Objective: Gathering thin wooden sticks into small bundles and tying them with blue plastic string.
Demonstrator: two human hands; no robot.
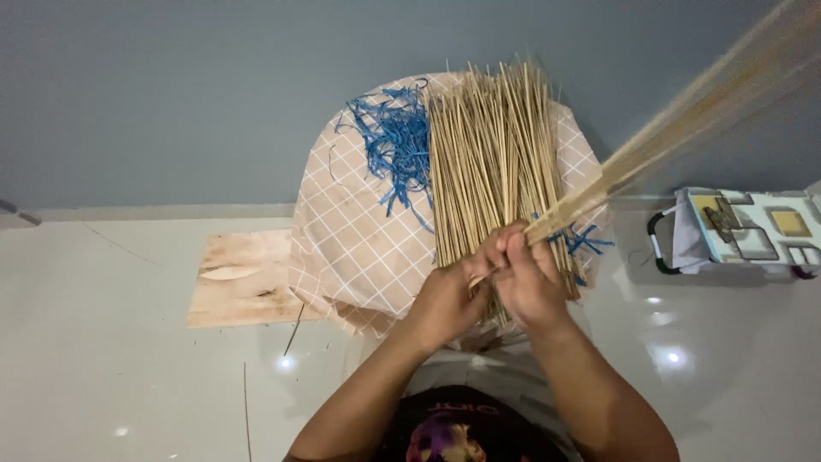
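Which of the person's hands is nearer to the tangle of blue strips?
Left. The left hand sits below the tangle of blue strips; the right hand is farther right, gripping a handful of thin sticks.

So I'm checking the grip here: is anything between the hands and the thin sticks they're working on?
Nothing visible. The left hand and right hand both pinch the small bunch of thin pale sticks directly, above the larger stick pile on the checked beige cloth.

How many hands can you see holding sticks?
2. The left hand and right hand meet in the middle, gripping a small bunch of thin sticks above the big stick pile.
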